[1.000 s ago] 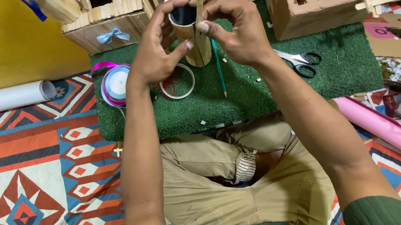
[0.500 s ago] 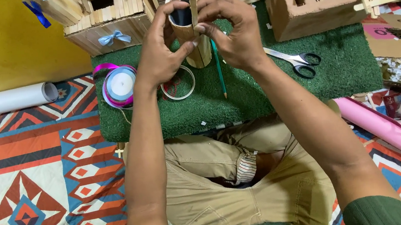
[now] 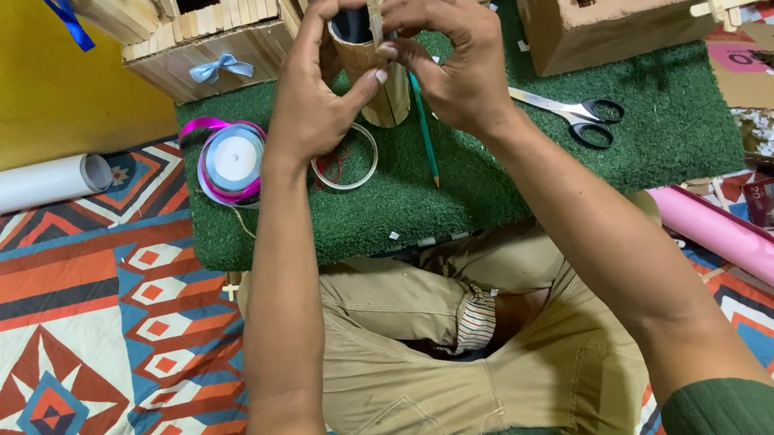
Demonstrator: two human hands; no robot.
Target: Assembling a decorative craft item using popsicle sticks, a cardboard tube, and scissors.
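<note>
Both hands hold a small wooden cup (image 3: pixel 384 91) clad in flat sticks, lifted just over a green turf mat (image 3: pixel 499 176). My left hand (image 3: pixel 319 89) wraps its left side, thumb on the front. My right hand (image 3: pixel 456 59) grips the right side and pinches an upright flat wooden stick (image 3: pixel 371 1) against the cup's rim. The cup's inside looks dark. A green pencil (image 3: pixel 424 135) lies on the mat just below the hands.
A pink ribbon spool (image 3: pixel 230 162) and a clear tape ring (image 3: pixel 346 159) lie left on the mat, scissors (image 3: pixel 574 111) right. Stick-built boxes (image 3: pixel 210 29) and a cardboard box (image 3: pixel 615 2) stand behind. A white roll (image 3: pixel 10 190) lies left, a pink roll (image 3: pixel 760 253) right.
The hands and cup stay in nearly the same place. The fingers have shifted slightly around the upright stick at the rim.
</note>
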